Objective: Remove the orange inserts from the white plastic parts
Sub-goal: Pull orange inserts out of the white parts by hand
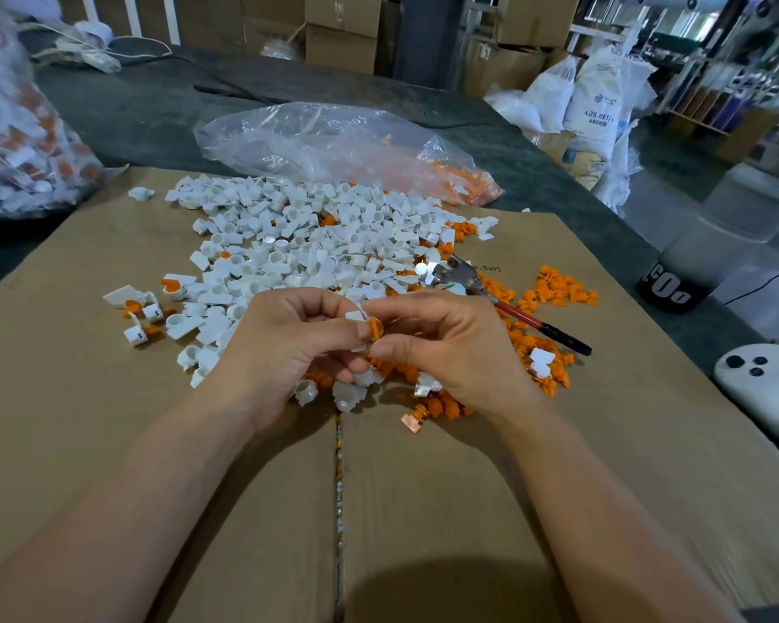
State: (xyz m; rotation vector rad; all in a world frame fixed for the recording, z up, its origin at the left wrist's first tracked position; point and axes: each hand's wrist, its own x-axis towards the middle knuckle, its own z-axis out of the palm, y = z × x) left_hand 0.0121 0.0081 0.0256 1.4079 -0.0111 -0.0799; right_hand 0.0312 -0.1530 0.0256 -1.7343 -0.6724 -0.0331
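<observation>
While a heap of white parts [315, 245] spreads toward 12 o'clock and loose orange inserts [563, 290] gather at 3 o'clock on the cardboard-covered surface [423, 487], the left hand [289, 348] curls its fingers round one white part [355, 315] and the right hand [450, 353] pinches its orange insert [374, 328]. A bag [23, 141] of unsorted pieces at 10 o'clock suggests much remains.

Flattened cardboard [109, 420] covers the dark tabletop [154, 105] across the lower frame. A tool [527, 319] with a red and black handle lies on it, right of centre. A crumpled clear bag [315, 137] lies at top centre. Boxes [340, 33] stand behind it, with white sacks [599, 101] at upper right.
</observation>
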